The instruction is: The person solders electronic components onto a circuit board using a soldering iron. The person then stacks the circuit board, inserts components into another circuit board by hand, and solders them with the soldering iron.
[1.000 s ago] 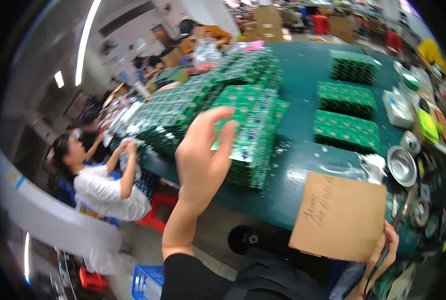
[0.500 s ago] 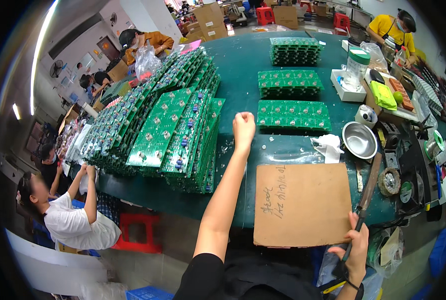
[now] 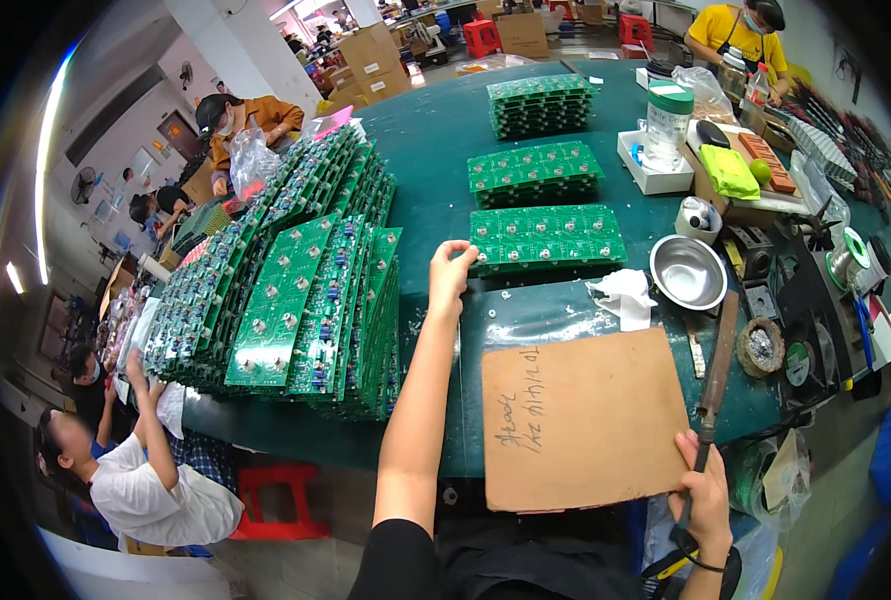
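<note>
My left hand (image 3: 453, 265) reaches over the table, its fingers pinched at the left edge of a green circuit board (image 3: 544, 236) on top of the nearest low stack. In my right hand (image 3: 704, 492) is a long tool (image 3: 718, 385) with a dark handle and a rusty brown shaft, pointing away from me. The right fingertips also touch the edge of a brown cardboard sheet (image 3: 588, 420) with handwriting on it, which overhangs the table's near edge. Two more board stacks (image 3: 536, 170) (image 3: 540, 103) stand behind the first. What lies beneath the cardboard is hidden.
Tall leaning piles of circuit boards (image 3: 291, 300) fill the left side. To the right are a metal bowl (image 3: 688, 272), a crumpled white tissue (image 3: 626, 297), a white tray with a jar (image 3: 656, 170) and a solder spool (image 3: 848, 262). Several people work around the table.
My left hand has gone from a closed fist left of the nearest stack to its edge. The cardboard has turned slightly, and my right fingers now lie over its edge. The whole view has shifted.
</note>
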Action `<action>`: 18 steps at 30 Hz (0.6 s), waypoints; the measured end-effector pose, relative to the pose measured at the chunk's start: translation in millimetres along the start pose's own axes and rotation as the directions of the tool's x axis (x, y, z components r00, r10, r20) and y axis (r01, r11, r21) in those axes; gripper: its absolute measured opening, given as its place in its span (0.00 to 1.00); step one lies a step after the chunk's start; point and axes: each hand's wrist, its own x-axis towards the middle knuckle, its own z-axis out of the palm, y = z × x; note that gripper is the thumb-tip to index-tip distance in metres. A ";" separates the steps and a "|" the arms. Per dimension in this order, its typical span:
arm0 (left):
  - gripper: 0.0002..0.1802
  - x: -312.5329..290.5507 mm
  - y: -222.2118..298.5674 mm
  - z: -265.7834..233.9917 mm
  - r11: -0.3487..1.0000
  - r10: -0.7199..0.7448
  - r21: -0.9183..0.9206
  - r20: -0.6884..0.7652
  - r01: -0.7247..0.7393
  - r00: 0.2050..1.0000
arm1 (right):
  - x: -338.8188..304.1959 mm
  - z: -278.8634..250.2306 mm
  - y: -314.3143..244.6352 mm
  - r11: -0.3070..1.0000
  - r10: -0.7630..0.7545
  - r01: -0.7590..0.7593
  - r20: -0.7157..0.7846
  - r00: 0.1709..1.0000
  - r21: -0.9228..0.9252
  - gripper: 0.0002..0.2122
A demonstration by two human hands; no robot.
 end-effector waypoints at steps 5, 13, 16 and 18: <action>0.08 -5.3 9.9 3.2 0.969 -0.023 -0.241 0.152 0.059 0.988 | 15.9 -28.5 -14.2 0.873 0.016 0.185 -0.405 0.914 0.451 0.23; 0.08 -25.3 16.7 2.9 0.895 -0.015 -0.442 0.105 0.060 0.994 | 19.7 9.7 30.6 0.727 0.096 0.091 -0.232 0.968 0.681 0.09; 0.06 -43.7 17.5 -2.3 0.871 -0.015 -0.486 0.116 0.070 0.993 | 10.0 16.1 29.5 0.773 0.079 0.066 -0.199 0.977 0.631 0.10; 0.05 -59.7 19.4 -6.0 0.848 -0.020 -0.523 0.129 0.085 0.991 | 0.6 19.1 36.7 0.825 0.011 0.085 -0.167 0.986 0.559 0.15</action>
